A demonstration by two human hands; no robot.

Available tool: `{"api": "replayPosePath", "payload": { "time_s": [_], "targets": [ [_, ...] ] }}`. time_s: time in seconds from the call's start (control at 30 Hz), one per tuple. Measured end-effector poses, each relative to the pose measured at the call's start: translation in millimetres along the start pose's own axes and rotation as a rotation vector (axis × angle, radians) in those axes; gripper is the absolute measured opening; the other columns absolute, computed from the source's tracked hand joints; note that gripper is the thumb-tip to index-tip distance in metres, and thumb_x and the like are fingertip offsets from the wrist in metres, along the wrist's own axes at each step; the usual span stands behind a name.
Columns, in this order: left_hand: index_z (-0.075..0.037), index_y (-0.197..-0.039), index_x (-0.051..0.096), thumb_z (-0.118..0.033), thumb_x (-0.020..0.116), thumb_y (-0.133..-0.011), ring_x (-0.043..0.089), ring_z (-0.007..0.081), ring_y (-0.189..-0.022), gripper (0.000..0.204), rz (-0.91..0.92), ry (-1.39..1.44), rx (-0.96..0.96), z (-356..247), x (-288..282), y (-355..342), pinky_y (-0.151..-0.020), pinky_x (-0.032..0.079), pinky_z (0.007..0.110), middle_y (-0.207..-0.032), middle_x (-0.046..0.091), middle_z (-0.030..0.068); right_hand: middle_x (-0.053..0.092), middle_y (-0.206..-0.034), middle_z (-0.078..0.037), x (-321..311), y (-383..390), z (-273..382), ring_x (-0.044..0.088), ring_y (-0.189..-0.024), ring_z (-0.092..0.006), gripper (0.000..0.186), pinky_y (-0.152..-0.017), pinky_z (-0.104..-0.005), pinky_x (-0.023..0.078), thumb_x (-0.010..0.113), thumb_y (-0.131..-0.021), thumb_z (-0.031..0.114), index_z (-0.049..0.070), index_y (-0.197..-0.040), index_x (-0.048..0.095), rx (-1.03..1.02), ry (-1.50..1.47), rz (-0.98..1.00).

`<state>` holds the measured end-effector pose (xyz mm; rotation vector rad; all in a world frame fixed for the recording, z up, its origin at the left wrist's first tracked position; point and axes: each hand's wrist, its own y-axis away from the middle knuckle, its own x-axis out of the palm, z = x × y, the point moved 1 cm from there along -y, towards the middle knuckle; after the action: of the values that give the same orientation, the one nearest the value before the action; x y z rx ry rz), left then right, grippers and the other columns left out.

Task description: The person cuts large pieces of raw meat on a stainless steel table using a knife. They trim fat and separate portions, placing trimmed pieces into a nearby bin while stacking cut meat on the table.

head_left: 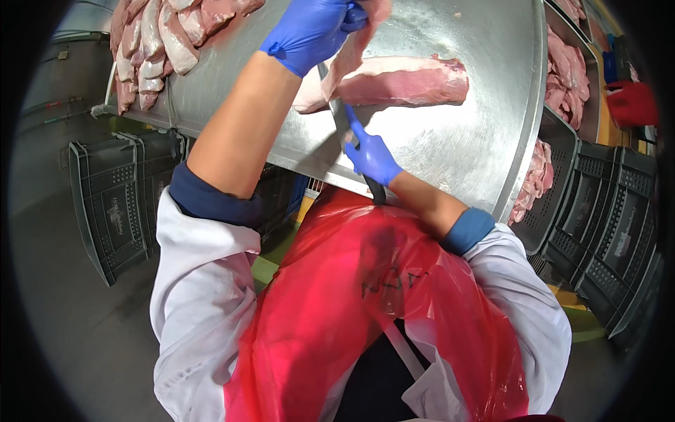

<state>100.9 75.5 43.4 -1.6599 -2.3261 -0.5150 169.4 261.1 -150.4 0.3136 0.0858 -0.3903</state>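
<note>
A long piece of pink meat with a pale fat layer [404, 84] lies across the metal table [457, 148]. My left hand [313, 32], in a blue glove, is closed on a strip of meat trimming [351, 53] and holds it up above the left end of the piece. In a matching glove, my right hand [374, 158] grips the dark handle of a knife [339, 123], index finger stretched along it. The blade points away from me, up to the left part of the meat, and its far portion is partly hidden behind the raised strip.
A pile of meat pieces [151, 42] lies at the table's far left. Trays of meat [566, 74] stand beyond its right edge, with more meat in a grey crate [538, 179]. Grey crates [116, 200] are stacked at the left; others [605, 225] stand at the right.
</note>
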Motion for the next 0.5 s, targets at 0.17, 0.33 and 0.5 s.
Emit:
{"api": "replayPosePath", "payload": {
  "time_s": [0.17, 0.33, 0.5],
  "targets": [
    [-0.010, -0.082, 0.061, -0.008, 0.058, -0.093, 0.042, 0.0037, -0.056, 0.011, 0.050, -0.074, 0.056, -20.0, 11.0, 13.1, -0.049, 0.031, 0.019, -0.070, 0.052, -0.0043, 0.066, -0.093, -0.032, 23.7, -97.4, -4.1, 0.067, -0.079, -0.0440, 0.067, -0.075, -0.0528, 0.053, 0.045, -0.100, 0.022, 0.012, -0.159, 0.017, -0.185, 0.296, -0.311],
    [-0.008, -0.084, 0.063, -0.009, 0.058, -0.092, 0.041, 0.0038, -0.056, 0.010, 0.108, -0.027, 0.083, -54.4, -10.4, 30.0, -0.050, 0.030, 0.019, -0.070, 0.054, -0.0039, 0.066, -0.071, -0.020, 65.4, -30.1, -6.2, 0.067, -0.058, -0.0308, 0.075, -0.058, -0.0429, 0.055, 0.052, -0.094, 0.017, 0.012, -0.160, 0.018, -0.037, 0.217, -0.153],
    [-0.006, -0.083, 0.065, -0.009, 0.057, -0.093, 0.042, 0.0034, -0.056, 0.013, 0.062, -0.106, 0.210, -89.7, 10.1, 53.9, -0.050, 0.031, 0.018, -0.072, 0.058, -0.0017, 0.068, -0.075, -0.019, 69.8, -117.1, 5.4, 0.067, -0.060, -0.0295, 0.074, -0.059, -0.0409, 0.056, 0.052, -0.097, 0.022, 0.015, -0.160, 0.014, -0.147, 0.194, -0.302]
  ]
}}
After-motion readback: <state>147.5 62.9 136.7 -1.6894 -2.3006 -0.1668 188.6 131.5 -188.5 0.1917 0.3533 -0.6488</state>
